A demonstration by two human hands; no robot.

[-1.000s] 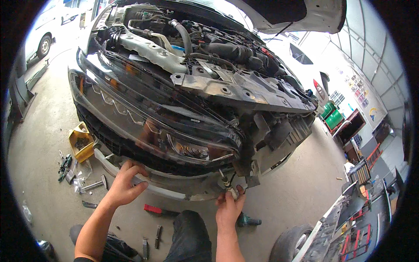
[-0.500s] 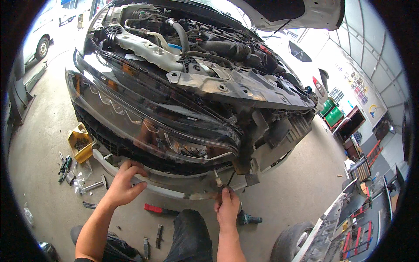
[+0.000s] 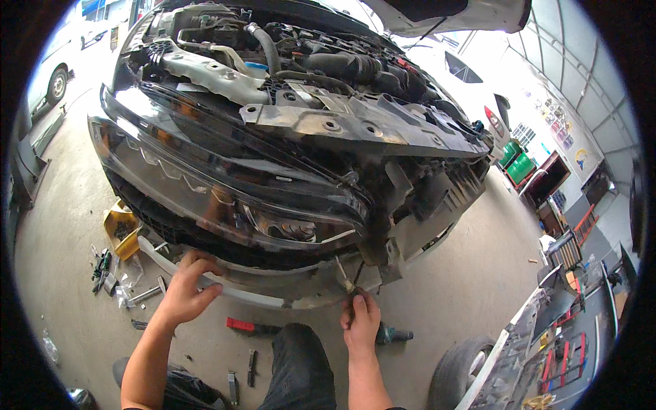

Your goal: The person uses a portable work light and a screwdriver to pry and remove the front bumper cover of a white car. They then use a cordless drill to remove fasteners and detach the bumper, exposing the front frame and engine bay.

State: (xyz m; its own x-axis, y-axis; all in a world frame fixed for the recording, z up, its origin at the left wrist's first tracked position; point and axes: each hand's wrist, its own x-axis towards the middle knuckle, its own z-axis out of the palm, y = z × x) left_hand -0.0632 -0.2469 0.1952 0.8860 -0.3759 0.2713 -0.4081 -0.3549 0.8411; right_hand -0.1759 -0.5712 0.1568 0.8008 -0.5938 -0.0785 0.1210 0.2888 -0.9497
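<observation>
A car front with its bumper cover off fills the middle, and its large headlight [image 3: 225,198] is tilted toward me. Below runs a pale curved bumper strip [image 3: 253,299]. My left hand [image 3: 188,290] is at the strip's left part, fingers bent over its upper edge and thumb spread apart, gripping nothing that I can see. In my right hand [image 3: 361,318] is a screwdriver [image 3: 350,285], pinched by its handle. Its thin shaft points up toward the gap under the headlight's inner end; whether the tip touches anything is unclear.
A yellow container [image 3: 121,229] of small parts stands on the floor at left, near a hammer [image 3: 147,294]. By my knees lie a red-and-black tool [image 3: 249,326] and a green power tool [image 3: 395,335]. A wheel [image 3: 461,372] is at lower right. The metal crossmember [image 3: 369,130] juts out above.
The view has shifted slightly, moving the car left and up in the picture. My right hand still holds the screwdriver, now slightly turned. My left hand stays by the strip.
</observation>
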